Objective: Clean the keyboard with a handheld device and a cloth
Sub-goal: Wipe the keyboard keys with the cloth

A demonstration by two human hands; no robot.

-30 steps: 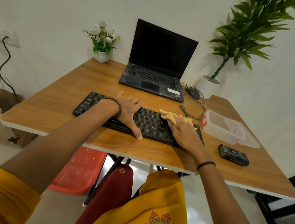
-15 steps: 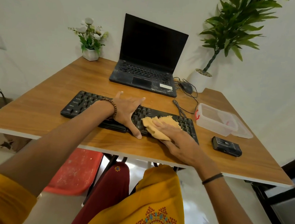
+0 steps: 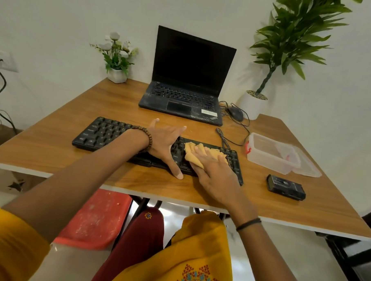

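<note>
Black keyboard (image 3: 108, 132), one; yellow cloth (image 3: 190, 156), one.

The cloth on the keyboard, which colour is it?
The cloth is mustard yellow, clearest in the head view.

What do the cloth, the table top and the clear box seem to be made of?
The cloth looks like soft, matte yellow fabric, as it bunches in folds. The table top has a wood-grain surface with a white edge, so it is probably laminate on board. The box looks like clear, glossy plastic: the table shows through its walls.
</note>
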